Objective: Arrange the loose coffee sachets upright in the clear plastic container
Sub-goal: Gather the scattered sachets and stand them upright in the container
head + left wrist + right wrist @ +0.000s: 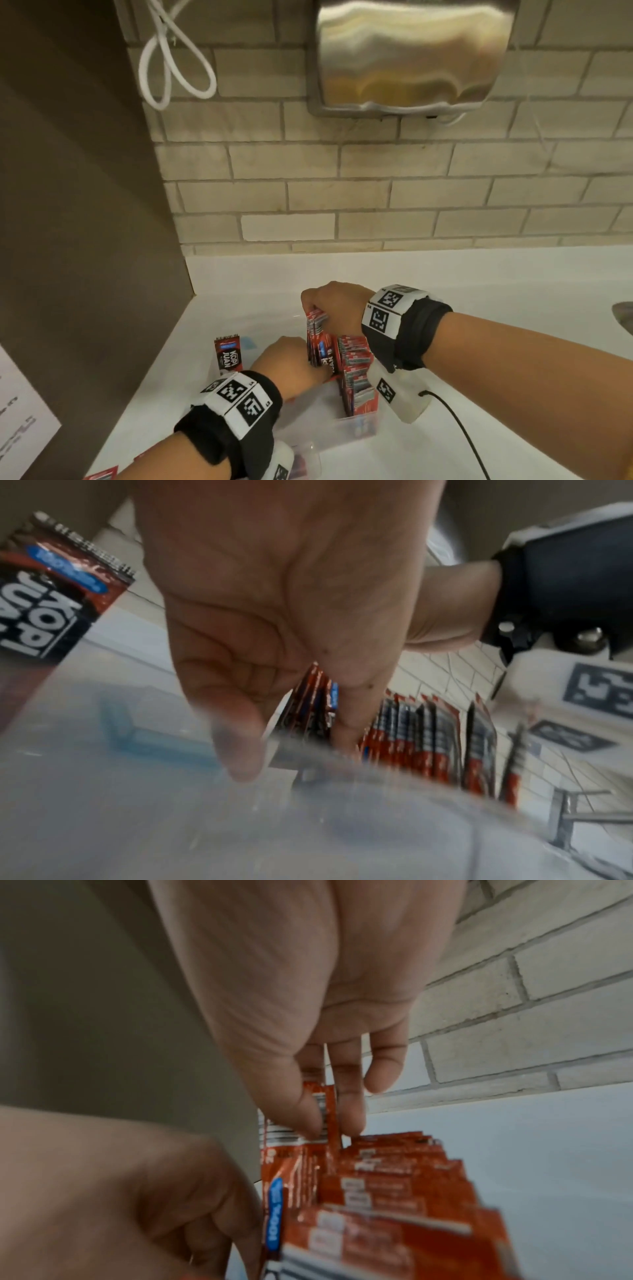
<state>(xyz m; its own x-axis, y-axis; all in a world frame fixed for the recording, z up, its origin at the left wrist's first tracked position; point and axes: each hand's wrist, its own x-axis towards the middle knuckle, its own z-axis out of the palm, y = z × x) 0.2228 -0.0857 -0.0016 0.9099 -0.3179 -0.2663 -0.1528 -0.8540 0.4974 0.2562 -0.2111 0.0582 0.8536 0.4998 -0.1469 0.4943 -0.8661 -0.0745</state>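
Head view looks down on a white bench (445,342) set against a pale brick wall (376,192), where both hands work over a clear plastic container (346,428). Inside it a row of red coffee sachets (358,373) stands upright on the right side, packed edge to edge. To their left a small bundle of sachets (317,339) rises higher than the row, and the right hand (334,298) pinches its top edge from above, thumb on one face and fingertips on the other, as the right wrist view shows closely (318,1096). The left hand (291,363) is at the lower part of the same bundle; in the left wrist view its thumb and forefinger (349,704) sit either side of the sachets, curled round them, reaching down past the container's rim. One loose Kopi Juan sachet (227,353) leans upright just left of the container, apart from both hands. More red sachets lie at the bench's near-left edge (102,474), partly cut off. Both wrists wear black straps with white marker blocks, and a black cable (462,431) trails from the right one across the bench. A steel hand dryer (411,54) hangs on the wall above, with a looped white cord (171,61) to its left and a brown panel (78,205) closing the left side.
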